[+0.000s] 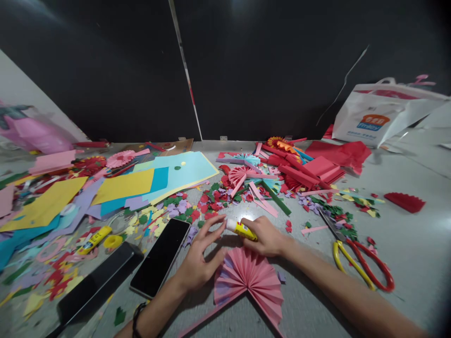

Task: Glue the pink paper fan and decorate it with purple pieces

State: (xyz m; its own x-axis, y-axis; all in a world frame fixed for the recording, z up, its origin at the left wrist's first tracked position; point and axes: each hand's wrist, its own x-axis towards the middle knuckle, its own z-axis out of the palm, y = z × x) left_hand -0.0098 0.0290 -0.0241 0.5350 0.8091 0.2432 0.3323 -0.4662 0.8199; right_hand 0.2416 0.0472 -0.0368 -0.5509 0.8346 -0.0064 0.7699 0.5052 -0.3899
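Note:
A yellow glue stick (244, 231) with a white end lies sideways in my right hand (268, 237), whose fingers are wrapped round its body. My left hand (204, 256) has its fingers spread, the fingertips at the white end of the glue stick and the thumb apart from it. Just below both hands a pleated pink paper fan (248, 284) lies half unfolded, with two long folded strips running toward me. My left thumb is over the fan's upper left edge. Left of my left hand rests a black-screened phone (162, 256).
Scissors (347, 249) with red and yellow handles lie to the right. Another glue stick (94, 239) and a long dark object (100, 281) are at the left. Coloured sheets (123, 186), punched scraps (211, 202) and folded red paper (299, 176) cover the far side. A white bag (373, 115) stands by the dark wall.

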